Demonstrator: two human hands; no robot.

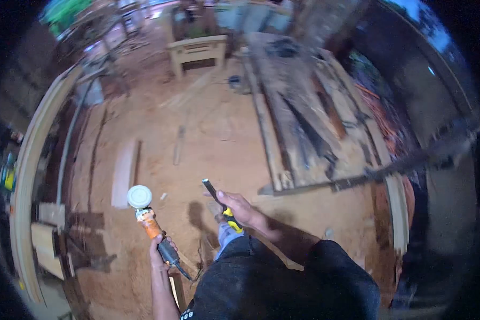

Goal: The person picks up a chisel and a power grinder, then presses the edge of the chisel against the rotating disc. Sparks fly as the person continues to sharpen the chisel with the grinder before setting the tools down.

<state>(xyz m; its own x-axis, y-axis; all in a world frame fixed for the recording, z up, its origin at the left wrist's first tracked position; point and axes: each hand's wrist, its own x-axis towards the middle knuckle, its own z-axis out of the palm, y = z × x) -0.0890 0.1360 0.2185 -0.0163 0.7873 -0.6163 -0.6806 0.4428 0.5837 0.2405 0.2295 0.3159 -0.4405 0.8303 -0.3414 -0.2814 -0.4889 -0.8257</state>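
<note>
My left hand (157, 254) is wrapped around the dark rear body of an orange angle grinder (152, 228). A round whitish disc (139, 197) sits at the grinder's head, pointing away from me, and a cord trails from its back end. In my right hand (237, 207) is a slim black-and-yellow hand tool (231, 220), its dark end with a pale tip slanting up and left. Its exact kind is not clear. The two tools are apart, both held above the dirt floor.
A pale wooden board (126, 173) lies beyond the grinder. To the right stands a low bench of rough planks (304, 122) with dark items on it. A small wooden frame (198, 52) is at the back. Long timbers (34, 176) run along the left.
</note>
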